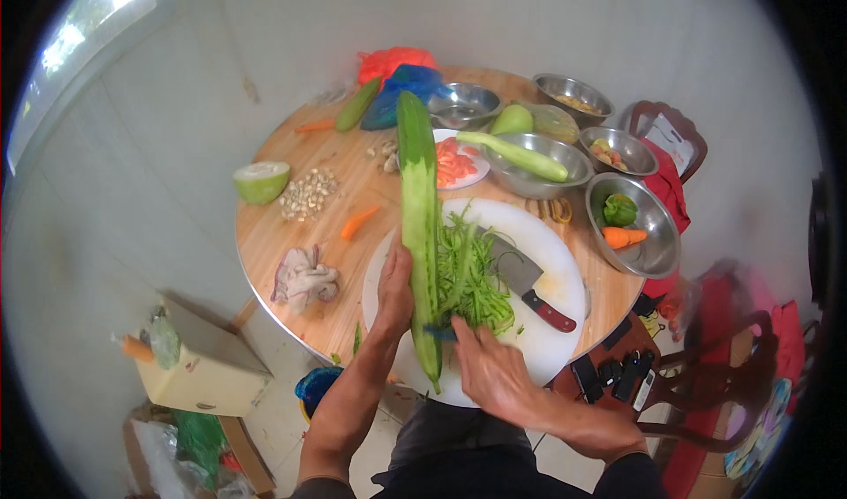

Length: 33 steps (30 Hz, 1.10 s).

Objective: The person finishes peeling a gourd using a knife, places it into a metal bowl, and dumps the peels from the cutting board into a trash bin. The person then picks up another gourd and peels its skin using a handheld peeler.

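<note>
A long green gourd (pixel 418 234) stands lengthwise before me over a round white cutting board (pixel 562 280). Its upper end keeps dark green skin, while the lower part is mostly pale and peeled. My left hand (pixel 396 284) grips its left side. In my right hand (pixel 493 370) is a blue-handled peeler (pixel 440 333), set against the gourd near its lower end; the blade is hard to make out. Green peelings (pixel 473 280) are heaped on the board to the right of the gourd. Beside them lies a cleaver (pixel 519 267) with a dark red handle, partly under the strips.
A peeled gourd (pixel 529 158) rests across a steel bowl (pixel 506 184). Nearby are a plate of sliced carrot (pixel 453 165) and a steel bowl (pixel 665 247) with a carrot and green pepper. Leftward lie a cut melon (pixel 261 182), a glove (pixel 304 280) and a carrot piece (pixel 359 222).
</note>
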Each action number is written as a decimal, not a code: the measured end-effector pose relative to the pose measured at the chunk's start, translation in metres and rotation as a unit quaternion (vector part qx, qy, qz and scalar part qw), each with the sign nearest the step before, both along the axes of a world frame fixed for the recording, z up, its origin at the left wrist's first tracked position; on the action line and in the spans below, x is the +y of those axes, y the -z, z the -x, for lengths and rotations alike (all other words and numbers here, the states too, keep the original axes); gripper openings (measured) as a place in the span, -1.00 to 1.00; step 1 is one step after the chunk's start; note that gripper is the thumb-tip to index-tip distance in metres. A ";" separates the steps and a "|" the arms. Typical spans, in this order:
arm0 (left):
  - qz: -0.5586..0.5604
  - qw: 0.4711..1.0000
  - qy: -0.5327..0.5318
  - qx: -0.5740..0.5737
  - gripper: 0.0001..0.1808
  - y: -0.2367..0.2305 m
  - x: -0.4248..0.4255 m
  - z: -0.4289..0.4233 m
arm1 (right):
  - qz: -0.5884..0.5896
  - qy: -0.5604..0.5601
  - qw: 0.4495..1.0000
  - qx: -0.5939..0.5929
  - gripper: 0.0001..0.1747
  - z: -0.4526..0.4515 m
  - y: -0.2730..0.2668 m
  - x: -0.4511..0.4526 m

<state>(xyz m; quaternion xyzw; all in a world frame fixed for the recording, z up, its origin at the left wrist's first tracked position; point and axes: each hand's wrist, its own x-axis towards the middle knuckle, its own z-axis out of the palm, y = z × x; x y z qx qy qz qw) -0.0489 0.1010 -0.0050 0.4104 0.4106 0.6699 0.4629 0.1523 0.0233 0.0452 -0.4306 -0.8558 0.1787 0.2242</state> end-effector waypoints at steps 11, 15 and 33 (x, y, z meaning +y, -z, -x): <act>0.045 0.998 -0.045 -0.029 -0.44 -0.022 0.003 -0.005 | 0.136 -0.059 0.987 -0.057 -0.61 -0.044 -0.042 0.029; 0.042 0.994 -0.077 -0.061 -0.38 -0.009 0.011 0.019 | 0.143 -0.031 0.989 -0.023 -0.59 -0.060 -0.033 0.040; 0.005 0.999 -0.032 0.019 -0.35 -0.026 -0.009 -0.004 | 0.197 -0.004 0.951 0.238 -0.57 0.016 -0.008 0.126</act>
